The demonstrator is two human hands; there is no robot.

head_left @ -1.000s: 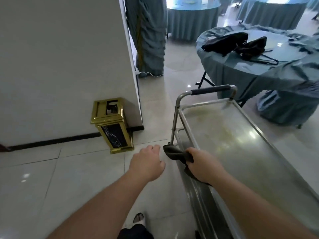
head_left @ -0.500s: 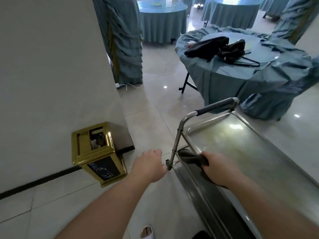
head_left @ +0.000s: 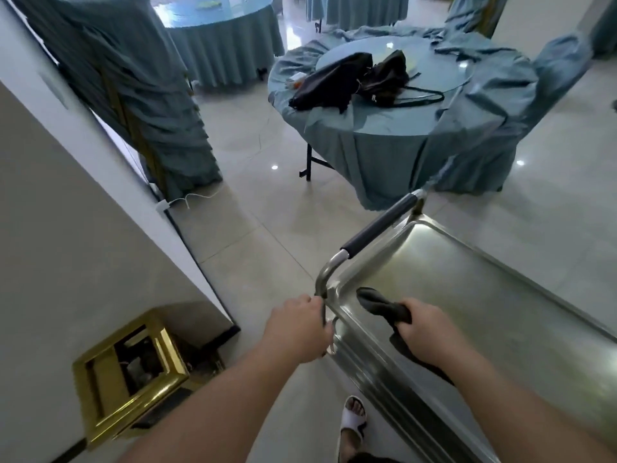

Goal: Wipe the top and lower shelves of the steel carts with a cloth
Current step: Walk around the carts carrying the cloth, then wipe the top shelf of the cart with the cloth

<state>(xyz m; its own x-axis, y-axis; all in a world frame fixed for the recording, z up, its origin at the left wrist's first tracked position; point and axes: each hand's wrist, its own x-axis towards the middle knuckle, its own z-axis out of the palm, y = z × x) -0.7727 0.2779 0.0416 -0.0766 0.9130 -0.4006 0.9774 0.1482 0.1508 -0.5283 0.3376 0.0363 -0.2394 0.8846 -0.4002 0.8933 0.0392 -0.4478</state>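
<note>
Looking down through the head view, the only view given, the steel cart (head_left: 467, 315) is seen at lower right, with its top shelf (head_left: 484, 295) bare and glossy. The left hand (head_left: 297, 329) is curled round the upright steel post of the cart's frame at the near corner, a hold that is judged to be meant for steadying or steering the cart while the shelf is worked on. The right hand (head_left: 427, 332) is closed round a dark cloth (head_left: 384, 309), which is bunched in the fist; one end is pushed forward onto the top shelf and the other tail is trailed back under the wrist over the near rim. The cloth is thus placed at the near left corner of the shelf, probably as a starting point for strokes across the shelf. The cart's long axis is set from lower right to upper left, and its padded handle (head_left: 380, 225) is pointed away from the person towards a draped round worktop (head_left: 384, 128) carrying black bags (head_left: 354, 78). The lower shelf is hidden beneath the top one. A gold bin (head_left: 133, 379) is stood by the wall at the left, well apart from the cart.
</note>
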